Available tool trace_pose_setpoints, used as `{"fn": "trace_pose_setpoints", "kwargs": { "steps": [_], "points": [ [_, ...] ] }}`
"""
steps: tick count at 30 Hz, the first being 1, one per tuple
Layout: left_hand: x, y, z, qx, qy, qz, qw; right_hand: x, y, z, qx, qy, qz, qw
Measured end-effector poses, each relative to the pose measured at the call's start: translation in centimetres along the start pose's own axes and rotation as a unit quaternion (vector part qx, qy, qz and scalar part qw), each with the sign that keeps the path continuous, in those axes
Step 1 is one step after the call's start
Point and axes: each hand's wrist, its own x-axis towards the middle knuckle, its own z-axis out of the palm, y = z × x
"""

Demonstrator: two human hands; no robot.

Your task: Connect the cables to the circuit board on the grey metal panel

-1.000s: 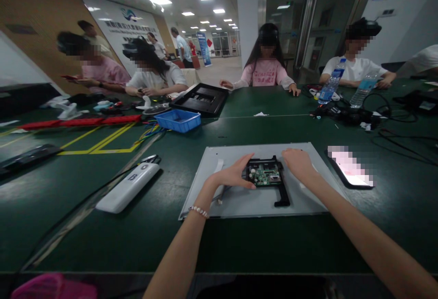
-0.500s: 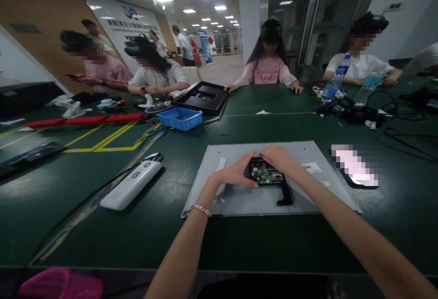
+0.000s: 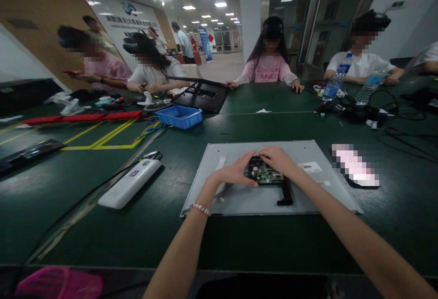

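A green circuit board (image 3: 268, 174) in a black bracket (image 3: 284, 195) lies on the back of a flat grey panel (image 3: 236, 205). My left hand (image 3: 236, 171) grips the board's left side, thumb at the near corner and fingers at the far edge. My right hand (image 3: 278, 158) bends over the far right part of the board, its fingers closed on the upper edge close to the left fingertips. The exact contact under the right fingers is hidden. A thin cable (image 3: 221, 193) runs out beneath my left wrist. White labels (image 3: 310, 167) show right of my right hand.
A white power bank (image 3: 132, 184) with a cable lies left, a phone (image 3: 356, 167) right. Farther off are a blue bin (image 3: 179, 117), a black frame (image 3: 205, 96), bottles (image 3: 337, 78) and tangled cables (image 3: 352, 112). Several people sit around the green table (image 3: 260, 242). A pink basket (image 3: 61, 283) stands below.
Both my hands stay almost where they were on the board. Across the table, the black frame has changed its tilt, with its far left rim raised. The view has shifted slightly.
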Motion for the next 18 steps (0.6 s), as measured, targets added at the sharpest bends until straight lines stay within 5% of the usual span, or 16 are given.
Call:
{"fn": "trace_pose_setpoints", "kwargs": {
  "steps": [10,18],
  "points": [
    [0.12,0.23,-0.11,-0.015,0.001,0.001,1.000,0.01,0.52,0.59,0.034,0.045,-0.004,0.998],
    [0.06,0.14,-0.02,-0.002,-0.006,-0.014,1.000,0.08,0.49,0.29,0.036,0.008,0.004,0.999]
  ]
}}
